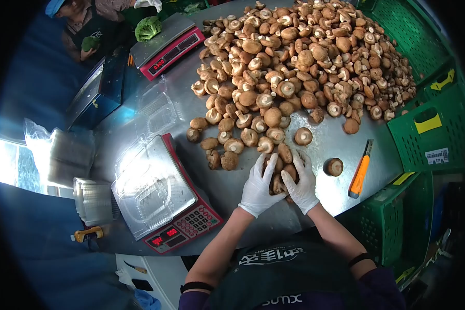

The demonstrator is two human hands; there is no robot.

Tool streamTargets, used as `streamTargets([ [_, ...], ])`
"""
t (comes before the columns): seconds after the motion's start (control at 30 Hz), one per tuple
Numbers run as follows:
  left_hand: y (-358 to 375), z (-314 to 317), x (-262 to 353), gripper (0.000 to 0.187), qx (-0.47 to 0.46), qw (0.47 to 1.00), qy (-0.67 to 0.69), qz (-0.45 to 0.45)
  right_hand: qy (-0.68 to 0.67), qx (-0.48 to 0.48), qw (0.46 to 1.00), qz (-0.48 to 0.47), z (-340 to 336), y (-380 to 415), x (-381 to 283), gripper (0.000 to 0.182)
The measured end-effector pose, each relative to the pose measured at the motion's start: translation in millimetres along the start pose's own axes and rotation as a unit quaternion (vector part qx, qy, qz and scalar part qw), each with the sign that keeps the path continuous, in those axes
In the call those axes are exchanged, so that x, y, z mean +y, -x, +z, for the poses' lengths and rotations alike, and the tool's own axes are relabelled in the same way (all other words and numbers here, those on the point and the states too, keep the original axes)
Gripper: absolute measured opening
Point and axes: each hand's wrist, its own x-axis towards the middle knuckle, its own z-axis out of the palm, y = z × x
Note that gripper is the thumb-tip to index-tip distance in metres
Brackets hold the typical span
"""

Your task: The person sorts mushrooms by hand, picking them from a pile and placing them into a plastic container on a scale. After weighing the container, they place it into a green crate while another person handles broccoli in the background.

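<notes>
A small cluster of shiitake mushrooms [280,168] is cupped between my two white-gloved hands, just above or on the metal table. My left hand [262,187] curls round the cluster's left side. My right hand [301,184] closes round its right side, thumb across the front. Beyond them spreads a large heap of shiitake mushrooms [305,57]. A single mushroom [303,136] lies just ahead of my right hand, and another mushroom [334,167] to its right. Left of my hands, a clear plastic tray [155,191] rests on a red-framed scale [183,232].
An orange utility knife [360,178] lies at the right, near green crates [423,126]. Stacked clear trays [93,201] and a tape dispenser [88,234] stand at the left edge. A second scale [173,49] bears broccoli [148,28]; a co-worker [90,31] stands beyond.
</notes>
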Motion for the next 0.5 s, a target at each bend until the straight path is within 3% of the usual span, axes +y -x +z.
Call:
streamTargets([
  [0.17,-5.9,5.3,2.4,0.115,-0.011,0.998,0.060,0.030,-0.050,0.030,0.998,0.009,6.1,3.3,14.9,0.062],
  [0.3,-17.8,5.9,10.2,0.114,-0.013,0.989,0.144,-0.029,-0.138,0.057,0.989,0.000,11.0,-9.9,10.7,0.058],
  [0.4,-20.8,5.3,6.8,0.111,0.005,0.990,0.137,-0.027,-0.229,0.020,0.970,0.072,12.5,-21.6,6.1,0.060],
  [0.5,-19.5,-4.6,9.5,0.112,0.037,0.992,0.116,-0.031,-0.219,0.030,0.975,0.019,17.5,-29.8,0.0,0.066],
])
